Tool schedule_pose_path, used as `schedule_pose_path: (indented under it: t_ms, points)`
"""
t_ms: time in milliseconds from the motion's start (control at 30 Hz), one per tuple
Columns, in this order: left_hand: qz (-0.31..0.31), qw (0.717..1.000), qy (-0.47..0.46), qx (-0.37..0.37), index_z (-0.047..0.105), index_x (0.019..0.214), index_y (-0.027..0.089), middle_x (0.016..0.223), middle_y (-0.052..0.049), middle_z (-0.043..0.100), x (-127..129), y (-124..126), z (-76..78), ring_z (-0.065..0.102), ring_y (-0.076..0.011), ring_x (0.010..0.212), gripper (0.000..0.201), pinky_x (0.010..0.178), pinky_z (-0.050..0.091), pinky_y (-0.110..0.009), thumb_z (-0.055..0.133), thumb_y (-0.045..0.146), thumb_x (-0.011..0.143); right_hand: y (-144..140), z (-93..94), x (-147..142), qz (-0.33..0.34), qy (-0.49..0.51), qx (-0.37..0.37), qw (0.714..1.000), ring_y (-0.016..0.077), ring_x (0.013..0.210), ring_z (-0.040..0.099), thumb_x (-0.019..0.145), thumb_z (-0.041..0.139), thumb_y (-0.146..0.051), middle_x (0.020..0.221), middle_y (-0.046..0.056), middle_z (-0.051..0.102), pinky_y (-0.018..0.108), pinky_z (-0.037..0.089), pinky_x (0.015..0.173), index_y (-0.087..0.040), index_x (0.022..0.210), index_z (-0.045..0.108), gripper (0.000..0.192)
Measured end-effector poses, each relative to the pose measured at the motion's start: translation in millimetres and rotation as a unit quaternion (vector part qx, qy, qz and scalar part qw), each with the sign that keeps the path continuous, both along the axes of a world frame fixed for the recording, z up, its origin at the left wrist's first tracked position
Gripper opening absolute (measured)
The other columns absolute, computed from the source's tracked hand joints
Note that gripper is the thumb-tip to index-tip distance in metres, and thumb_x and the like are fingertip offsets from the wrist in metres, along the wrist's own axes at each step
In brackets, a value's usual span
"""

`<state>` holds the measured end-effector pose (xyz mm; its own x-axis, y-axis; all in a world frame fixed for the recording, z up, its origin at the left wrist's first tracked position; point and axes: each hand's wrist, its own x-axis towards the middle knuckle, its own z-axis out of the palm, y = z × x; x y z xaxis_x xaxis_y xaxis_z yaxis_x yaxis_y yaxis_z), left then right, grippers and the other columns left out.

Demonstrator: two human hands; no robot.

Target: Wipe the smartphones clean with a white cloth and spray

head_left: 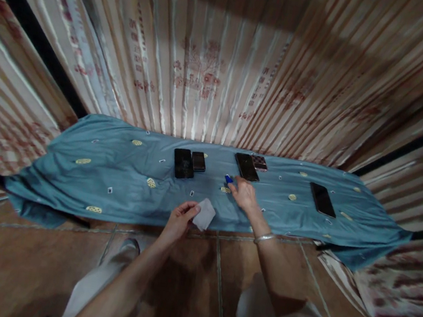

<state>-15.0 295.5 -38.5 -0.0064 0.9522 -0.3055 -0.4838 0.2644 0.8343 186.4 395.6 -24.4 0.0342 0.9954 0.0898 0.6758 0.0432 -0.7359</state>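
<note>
Knees: two, in pale trousers, at the bottom edge over the brown tile floor [22,257]; both cut off by the frame.
Left hand [178,222]: grip pinching a white cloth [205,214] by its near-left corner, thumb and fingers pressed on it.
White cloth: one, small and squarish, held over the near edge of the blue sheet [113,175]; its long axis runs near-left to far-right and its free end points away from the person.
Right hand [245,194]: palm down on the sheet, a silver bangle [264,237] on the wrist. Fingertips pinch a small blue thing [228,179]; only its blue tip shows, so its shape and long axis are hard to make out.
Blue sheet: one, spread flat across the view, patterned with yellow ovals and small white marks.
Phones: five, all lying flat with dark screens, long axes running roughly near to far.
Left pair: a large phone [183,163] with a small phone [199,161] touching its right side.
Middle pair: a tilted phone [247,167] just beyond the right hand, and behind it a patterned phone [259,162], partly hidden.
Far right: a lone phone [322,199], well apart from the others, top tilted left.
Backdrop: striped curtain [216,74] with red print, blurred and illegible.
</note>
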Motion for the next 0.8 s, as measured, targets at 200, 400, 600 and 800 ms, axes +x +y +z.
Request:
schedule_pose_path:
  t_ms: [200,400,600,800]
  points:
    - [0.020,0.998,-0.051,-0.030,0.068,0.068,0.015,0.065,-0.001,0.068,-1,3,1.9,0.059,-0.0101,0.057,0.043,0.057,0.047,-0.022,0.089,0.041,0.041,5,-4.4,-9,-0.022,0.075,-0.059,0.995,0.0317,0.109,0.063,0.076,0.067,-0.030,0.101,0.017,0.073,0.039,0.047,0.090,-0.016,0.089,0.069,0.019]
    - [0.035,0.997,-0.062,-0.023,0.067,0.071,0.016,0.061,0.002,0.066,-6,5,5.4,0.058,-0.0102,0.056,0.041,0.059,0.049,-0.024,0.089,0.037,0.044,-69,16.6,-27,0.087,0.327,-0.142,0.930,0.0225,0.080,0.069,0.083,0.052,-0.044,0.100,0.010,0.075,0.033,0.055,0.065,-0.019,0.113,0.065,0.041]
    - [0.024,0.998,-0.058,-0.024,0.068,0.087,0.017,0.062,0.002,0.067,3,2,3.6,0.058,-0.0111,0.054,0.050,0.056,0.048,-0.024,0.089,0.037,0.046,-109,11.2,-37,0.116,0.550,-0.248,0.789,0.0184,0.073,0.066,0.078,0.055,-0.037,0.097,0.007,0.075,0.027,0.050,0.057,-0.025,0.127,0.059,0.051]
    - [-0.001,0.997,-0.074,-0.026,0.070,0.100,0.015,0.073,-0.001,0.071,14,5,2.1,0.061,-0.0122,0.060,0.057,0.062,0.049,-0.026,0.089,0.033,0.049,-107,-0.2,-36,0.109,0.529,-0.250,0.804,0.0139,0.057,0.061,0.079,0.056,-0.038,0.088,0.003,0.073,0.025,0.047,0.052,-0.028,0.141,0.047,0.063]
